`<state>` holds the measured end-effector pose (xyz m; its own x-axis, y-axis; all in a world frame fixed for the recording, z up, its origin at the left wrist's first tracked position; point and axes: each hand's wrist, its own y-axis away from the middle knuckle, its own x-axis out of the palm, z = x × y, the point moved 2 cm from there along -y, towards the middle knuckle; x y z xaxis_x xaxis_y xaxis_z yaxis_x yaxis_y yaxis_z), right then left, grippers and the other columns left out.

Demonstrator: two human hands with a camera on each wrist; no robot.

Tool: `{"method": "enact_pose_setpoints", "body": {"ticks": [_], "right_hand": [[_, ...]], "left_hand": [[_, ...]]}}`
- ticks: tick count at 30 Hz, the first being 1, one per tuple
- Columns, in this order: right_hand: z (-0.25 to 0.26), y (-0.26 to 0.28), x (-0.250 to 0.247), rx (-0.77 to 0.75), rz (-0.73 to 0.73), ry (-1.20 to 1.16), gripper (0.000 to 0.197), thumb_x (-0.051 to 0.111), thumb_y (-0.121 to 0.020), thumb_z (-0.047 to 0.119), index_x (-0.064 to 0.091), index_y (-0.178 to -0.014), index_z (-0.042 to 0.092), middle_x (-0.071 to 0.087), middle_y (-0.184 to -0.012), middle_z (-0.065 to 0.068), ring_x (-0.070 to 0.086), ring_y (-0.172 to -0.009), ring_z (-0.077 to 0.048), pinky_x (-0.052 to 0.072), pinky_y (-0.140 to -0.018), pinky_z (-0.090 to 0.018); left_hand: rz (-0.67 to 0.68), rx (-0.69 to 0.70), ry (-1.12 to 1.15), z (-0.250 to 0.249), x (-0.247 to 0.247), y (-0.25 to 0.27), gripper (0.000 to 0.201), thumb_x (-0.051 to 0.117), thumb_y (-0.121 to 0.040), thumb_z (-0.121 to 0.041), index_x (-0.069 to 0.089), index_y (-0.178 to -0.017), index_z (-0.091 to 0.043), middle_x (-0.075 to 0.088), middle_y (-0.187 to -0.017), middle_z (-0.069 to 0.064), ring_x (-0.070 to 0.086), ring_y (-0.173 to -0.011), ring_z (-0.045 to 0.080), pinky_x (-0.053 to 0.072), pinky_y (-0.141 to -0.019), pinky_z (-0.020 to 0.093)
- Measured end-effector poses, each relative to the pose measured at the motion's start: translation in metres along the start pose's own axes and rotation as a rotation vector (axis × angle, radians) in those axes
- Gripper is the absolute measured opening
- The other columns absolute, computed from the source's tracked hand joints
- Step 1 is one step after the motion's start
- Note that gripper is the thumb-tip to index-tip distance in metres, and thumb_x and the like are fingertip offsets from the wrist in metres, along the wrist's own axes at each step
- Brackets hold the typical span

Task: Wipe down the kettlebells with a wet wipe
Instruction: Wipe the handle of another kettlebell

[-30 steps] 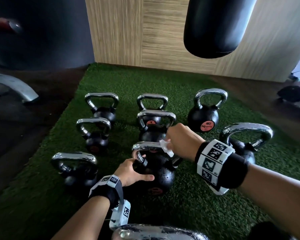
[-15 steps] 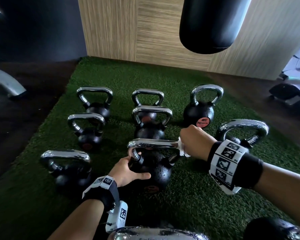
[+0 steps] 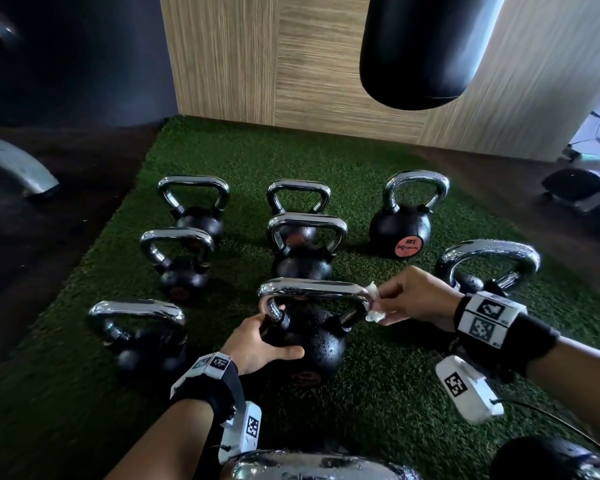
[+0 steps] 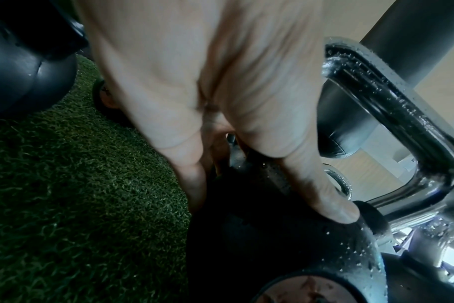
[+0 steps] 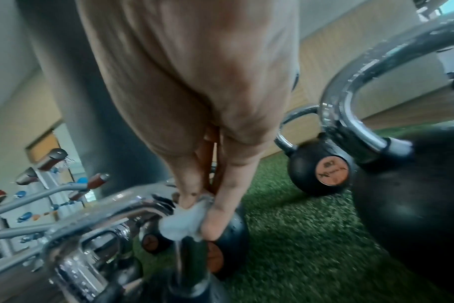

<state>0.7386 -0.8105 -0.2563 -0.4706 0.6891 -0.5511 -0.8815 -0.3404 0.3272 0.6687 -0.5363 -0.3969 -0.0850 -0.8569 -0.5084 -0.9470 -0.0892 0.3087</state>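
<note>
Chrome-handled kettlebells, eight whole ones counted on the turf mat (image 3: 378, 393) — green gaps between them. My left hand (image 3: 257, 344) grips the middle kettlebell (image 3: 312, 341); right hand (image 3: 413, 299) pinches the wet wipe (image 3: 374, 311) at its handle's right corner.

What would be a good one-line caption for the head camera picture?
Left hand steadies a black kettlebell on green turf while the right hand rubs a wet wipe on its chrome handle.

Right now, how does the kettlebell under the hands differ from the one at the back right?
The near kettlebell is held: the left hand grips its body, and the right hand presses a wet wipe on its handle. The back-right kettlebell stands untouched, its orange label in plain view. Both stand upright on the green turf, with chrome handles and black bodies.
</note>
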Motion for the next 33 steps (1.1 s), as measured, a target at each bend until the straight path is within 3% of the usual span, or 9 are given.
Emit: {"method": "enact_pose_setpoints", "body": {"ticks": [4, 10, 15, 20, 23, 26, 28, 30, 33], "right_hand": [[-0.015, -0.003, 0.005, 0.026, -0.022, -0.133, 0.015, 0.072, -0.084, -0.010, 0.071, -0.097, -0.017, 0.069, -0.088, -0.021, 0.066, -0.082, -0.025, 0.063, -0.067, -0.024], [-0.031, -0.015, 0.033, 0.184, -0.030, -0.309, 0.014, 0.072, -0.080, -0.016, 0.071, -0.093, -0.014, 0.076, -0.083, -0.017, 0.075, -0.072, -0.019, 0.064, -0.068, -0.030], [-0.032, -0.014, 0.050, 0.245, -0.074, -0.385, 0.012, 0.065, -0.083, -0.020, 0.069, -0.085, -0.009, 0.074, -0.085, -0.017, 0.074, -0.071, -0.020, 0.062, -0.057, -0.026], [-0.029, -0.001, 0.056, 0.233, 0.017, -0.080, 0.006, 0.062, -0.087, -0.013, 0.067, -0.084, -0.012, 0.074, -0.078, -0.018, 0.075, -0.071, -0.024, 0.063, -0.079, -0.044], [-0.025, 0.016, 0.063, 0.141, 0.220, 0.176, 0.027, 0.064, -0.085, -0.012, 0.074, -0.067, 0.004, 0.071, -0.066, -0.004, 0.071, -0.067, -0.015, 0.061, -0.087, -0.046], [-0.012, 0.025, 0.062, -0.005, 0.237, 0.237, 0.028, 0.071, -0.084, -0.003, 0.074, -0.061, 0.014, 0.070, -0.072, -0.003, 0.070, -0.067, -0.011, 0.064, -0.080, -0.039], [0.005, 0.031, 0.056, -0.132, 0.276, 0.210, 0.004, 0.077, -0.084, 0.005, 0.079, -0.084, 0.008, 0.074, -0.078, -0.003, 0.070, -0.071, -0.010, 0.063, -0.079, -0.034], [0.026, 0.036, 0.050, -0.281, 0.248, 0.169, 0.006, 0.082, -0.082, 0.013, 0.080, -0.085, 0.017, 0.074, -0.074, 0.005, 0.066, -0.067, -0.005, 0.059, -0.071, -0.025], [0.054, 0.041, 0.045, -0.450, 0.076, 0.036, 0.014, 0.087, -0.077, 0.016, 0.076, -0.079, 0.023, 0.076, -0.077, 0.002, 0.064, -0.066, -0.004, 0.053, -0.065, -0.020]], "left_hand": [[-0.004, -0.015, 0.000, 0.002, 0.001, 0.001, 0.118, 0.084, -0.041, -0.077, 0.048, -0.145, -0.034, 0.055, -0.138, -0.012, 0.051, -0.128, 0.011, 0.039, -0.100, 0.024], [0.018, -0.029, -0.028, 0.000, 0.001, -0.001, 0.120, 0.084, -0.045, -0.076, 0.044, -0.148, -0.030, 0.051, -0.146, -0.007, 0.049, -0.135, 0.016, 0.041, -0.113, 0.036], [0.015, -0.005, -0.063, -0.006, -0.003, -0.001, 0.099, 0.088, -0.055, -0.068, 0.051, -0.140, -0.036, 0.057, -0.131, -0.016, 0.053, -0.127, 0.011, 0.039, -0.100, 0.023], [0.120, 0.020, -0.149, -0.015, -0.006, 0.005, 0.074, 0.089, -0.067, -0.053, 0.052, -0.128, -0.034, 0.055, -0.125, -0.023, 0.053, -0.119, 0.005, 0.041, -0.103, 0.026], [0.215, 0.001, -0.334, -0.010, -0.023, 0.011, 0.075, 0.084, -0.077, -0.027, 0.047, -0.142, -0.028, 0.059, -0.130, -0.008, 0.056, -0.123, 0.014, 0.045, -0.100, 0.027], [0.067, -0.017, -0.389, -0.016, -0.057, 0.019, 0.041, 0.072, -0.086, -0.012, 0.067, -0.126, -0.023, 0.072, -0.121, -0.001, 0.068, -0.111, 0.017, 0.053, -0.095, 0.027], [-0.134, 0.042, -0.189, -0.031, -0.081, 0.027, 0.022, 0.066, -0.092, -0.010, 0.076, -0.107, -0.023, 0.079, -0.099, -0.002, 0.075, -0.093, 0.019, 0.060, -0.088, 0.034], [-0.313, 0.184, 0.053, -0.055, -0.099, 0.039, 0.013, 0.069, -0.094, -0.015, 0.078, -0.099, -0.023, 0.080, -0.086, -0.002, 0.077, -0.085, 0.021, 0.063, -0.080, 0.036], [-0.221, 0.356, 0.368, -0.101, -0.103, 0.058, 0.018, 0.069, -0.094, -0.031, 0.078, -0.103, -0.019, 0.080, -0.098, 0.000, 0.077, -0.095, 0.022, 0.062, -0.077, 0.025]]}}
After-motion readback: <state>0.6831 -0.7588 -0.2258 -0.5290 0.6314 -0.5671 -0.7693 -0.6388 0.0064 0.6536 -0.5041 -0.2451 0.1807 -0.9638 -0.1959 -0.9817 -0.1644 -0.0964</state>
